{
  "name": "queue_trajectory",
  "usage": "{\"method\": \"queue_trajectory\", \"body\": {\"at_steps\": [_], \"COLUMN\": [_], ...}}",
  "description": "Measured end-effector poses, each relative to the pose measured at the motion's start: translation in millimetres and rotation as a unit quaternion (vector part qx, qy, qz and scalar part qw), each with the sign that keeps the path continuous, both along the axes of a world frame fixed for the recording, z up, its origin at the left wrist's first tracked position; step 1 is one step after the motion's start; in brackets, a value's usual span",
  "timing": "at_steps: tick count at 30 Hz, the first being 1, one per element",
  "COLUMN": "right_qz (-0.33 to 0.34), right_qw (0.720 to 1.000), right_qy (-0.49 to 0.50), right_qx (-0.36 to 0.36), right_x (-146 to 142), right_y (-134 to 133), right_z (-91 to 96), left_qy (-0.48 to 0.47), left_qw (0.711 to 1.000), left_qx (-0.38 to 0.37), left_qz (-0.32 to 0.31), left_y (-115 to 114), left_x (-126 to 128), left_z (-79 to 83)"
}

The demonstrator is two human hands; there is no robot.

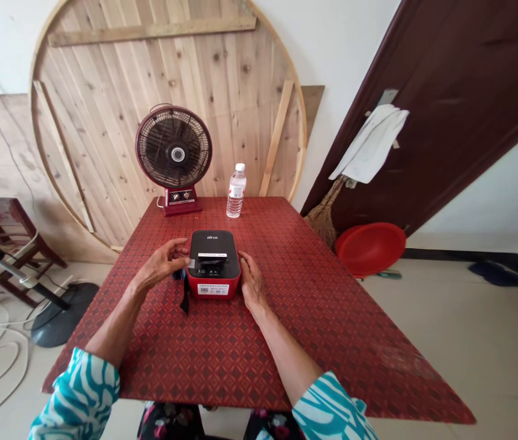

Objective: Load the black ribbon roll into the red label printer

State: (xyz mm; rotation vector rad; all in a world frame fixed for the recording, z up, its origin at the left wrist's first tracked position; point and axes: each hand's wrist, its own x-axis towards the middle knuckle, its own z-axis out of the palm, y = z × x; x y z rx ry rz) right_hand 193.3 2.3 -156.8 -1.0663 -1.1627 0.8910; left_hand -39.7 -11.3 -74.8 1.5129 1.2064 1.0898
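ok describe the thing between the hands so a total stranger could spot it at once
Find the red patterned table; over it are the left hand and right hand. Between them sits a red box with a black top and white front label. It is low and boxy, unlike the tall fan and clear bottle behind it.

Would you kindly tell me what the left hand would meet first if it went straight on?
Most likely the black-topped box; whether the left hand already touches it is unclear.
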Motion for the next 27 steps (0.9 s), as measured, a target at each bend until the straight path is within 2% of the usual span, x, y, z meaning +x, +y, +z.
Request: {"method": "queue_trajectory", "body": {"at_steps": [5,10,18,27], "right_qz": [-0.012,-0.01,-0.005,-0.002], "right_qw": [1.0,1.0,1.0,1.0], "right_qy": [-0.016,-0.023,-0.025,-0.029], "right_qx": [0.004,-0.002,0.009,0.006], "right_x": [1.4,1.7,1.3,1.9], "right_y": [1.5,1.1,1.3,1.5], "right_z": [-1.4,-0.4,-1.2,-7.6], "left_qy": [0.024,0.032,-0.037,-0.05], "left_qw": [0.999,0.993,0.962,0.943], "left_qx": [-0.013,-0.108,-0.269,-0.326], "left_qz": [-0.028,-0.022,-0.039,-0.041], "left_y": [-2.5,-4.2,2.3,2.5], "left_x": [-1.0,2.1,3.6,5.3], "left_z": [14.1,26.5,26.0,32.2]}}
